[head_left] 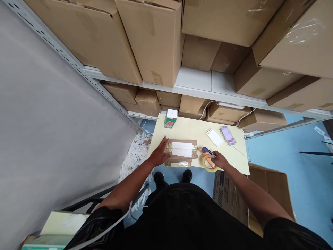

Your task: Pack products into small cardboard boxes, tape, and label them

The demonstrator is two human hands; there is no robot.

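Observation:
A small brown cardboard parcel (182,154) with a white label and clear tape on it lies at the near edge of a pale yellow table (192,132). My left hand (159,154) lies on its left end, fingers stretched out flat. My right hand (220,160) is closed round a tape dispenser (208,160) with a blue handle and a roll of clear tape, just right of the parcel.
On the table stand a small green and white box (170,118), a white card (214,136) and a blurred purple item (228,135) with a cable. Shelves of cardboard boxes (153,38) rise behind. An open carton (270,187) sits on the blue floor at right; paper strips (135,152) lie left.

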